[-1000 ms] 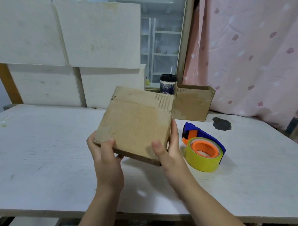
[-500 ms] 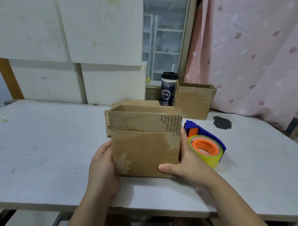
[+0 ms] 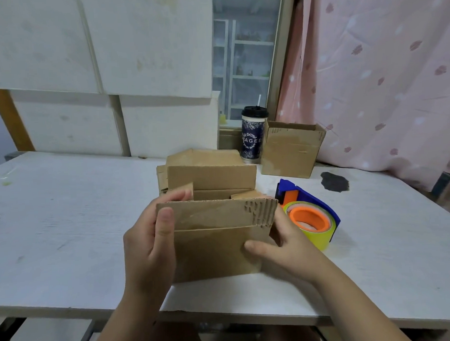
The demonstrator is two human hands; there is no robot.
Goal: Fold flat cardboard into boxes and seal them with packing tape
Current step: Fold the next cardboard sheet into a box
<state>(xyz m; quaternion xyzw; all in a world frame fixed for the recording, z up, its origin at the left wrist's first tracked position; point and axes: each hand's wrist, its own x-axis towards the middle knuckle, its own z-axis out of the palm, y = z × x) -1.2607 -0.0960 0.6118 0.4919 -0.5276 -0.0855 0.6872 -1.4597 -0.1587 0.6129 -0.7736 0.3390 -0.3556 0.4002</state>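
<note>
A brown cardboard box (image 3: pixel 216 249) stands upright on the white table (image 3: pixel 67 227) near its front edge, top flaps raised. My left hand (image 3: pixel 150 247) grips its left side, thumb on the near flap and fingers reaching over the left side flap. My right hand (image 3: pixel 280 247) holds the right side, thumb on the front wall, fingers hidden behind the box. A tape dispenser (image 3: pixel 309 213), blue with an orange core and a yellow tape roll, lies on the table just right of the box.
A second open cardboard box (image 3: pixel 292 150) stands at the back right beside a dark lidded cup (image 3: pixel 253 133). White boards (image 3: pixel 113 72) lean behind the table. A pink curtain (image 3: pixel 381 75) hangs at the right. A dark stain (image 3: pixel 334 181) marks the table.
The box went from tilted in the air to standing upright on the table. My left hand has since moved up to the top flaps, and the side flaps are folding inward.
</note>
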